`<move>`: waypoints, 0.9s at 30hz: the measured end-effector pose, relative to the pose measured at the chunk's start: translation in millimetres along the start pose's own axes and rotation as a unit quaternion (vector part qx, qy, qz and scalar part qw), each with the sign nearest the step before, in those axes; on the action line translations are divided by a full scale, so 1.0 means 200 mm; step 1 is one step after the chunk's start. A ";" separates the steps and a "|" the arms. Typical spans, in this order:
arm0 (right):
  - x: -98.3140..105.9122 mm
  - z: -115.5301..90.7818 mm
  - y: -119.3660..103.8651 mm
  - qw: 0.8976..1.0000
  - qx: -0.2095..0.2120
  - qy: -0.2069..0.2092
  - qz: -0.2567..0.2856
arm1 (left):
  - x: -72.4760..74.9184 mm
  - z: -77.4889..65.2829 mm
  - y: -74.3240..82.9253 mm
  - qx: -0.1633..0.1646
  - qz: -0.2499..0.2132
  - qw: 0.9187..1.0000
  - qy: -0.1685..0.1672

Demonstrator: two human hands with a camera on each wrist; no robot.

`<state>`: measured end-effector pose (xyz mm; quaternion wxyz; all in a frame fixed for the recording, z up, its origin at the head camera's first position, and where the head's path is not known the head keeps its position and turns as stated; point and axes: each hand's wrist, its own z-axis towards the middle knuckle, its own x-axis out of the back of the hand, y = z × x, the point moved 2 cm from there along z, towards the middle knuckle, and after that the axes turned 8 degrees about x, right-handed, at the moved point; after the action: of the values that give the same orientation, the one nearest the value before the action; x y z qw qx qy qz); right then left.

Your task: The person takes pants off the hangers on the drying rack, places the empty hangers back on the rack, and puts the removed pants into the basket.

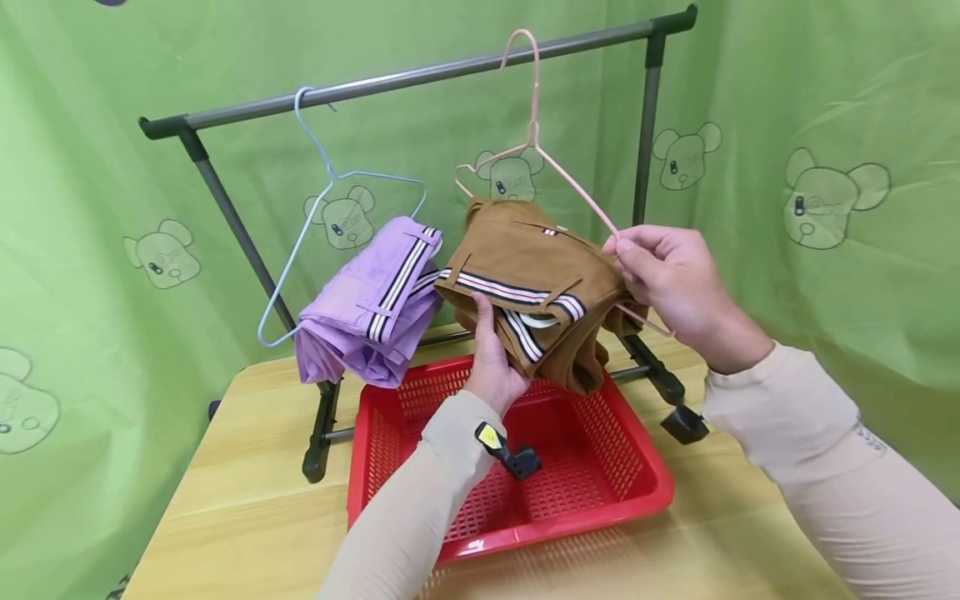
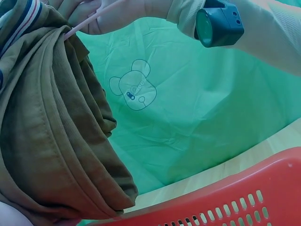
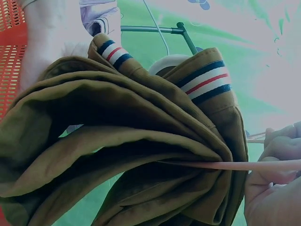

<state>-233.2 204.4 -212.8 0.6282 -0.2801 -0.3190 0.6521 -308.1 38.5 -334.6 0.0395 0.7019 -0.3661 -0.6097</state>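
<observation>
Brown trousers with a striped waistband hang folded over the lower bar of a pink hanger. My left hand holds them from below, the thumb up against the waistband and the other fingers hidden under the cloth. At the hanger's right shoulder, my right hand pinches the wire between thumb and fingers. The hanger's hook is at the rack's rail; whether it bears on the rail I cannot tell. In the right wrist view the pink bar runs into the folds of the trousers.
Purple trousers hang from a blue hanger left of the brown ones. Below the clothes, a red basket stands on the wooden table. Behind the rack is a green curtain with bear outlines.
</observation>
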 end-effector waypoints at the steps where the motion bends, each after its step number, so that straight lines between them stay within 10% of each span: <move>1: 0.00 0.00 0.00 1.000 -0.001 0.000 -0.001 | 0.00 0.00 0.00 -0.001 -0.001 1.000 -0.001; 27: 0.01 -0.01 0.01 1.000 -0.011 -0.005 -0.026 | -0.03 -0.02 -0.02 0.007 -0.007 1.000 -0.003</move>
<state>-233.9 206.2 -215.6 0.6400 -0.2755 -0.3367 0.6333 -302.9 43.4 -331.6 0.0288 0.7029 -0.3658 -0.6094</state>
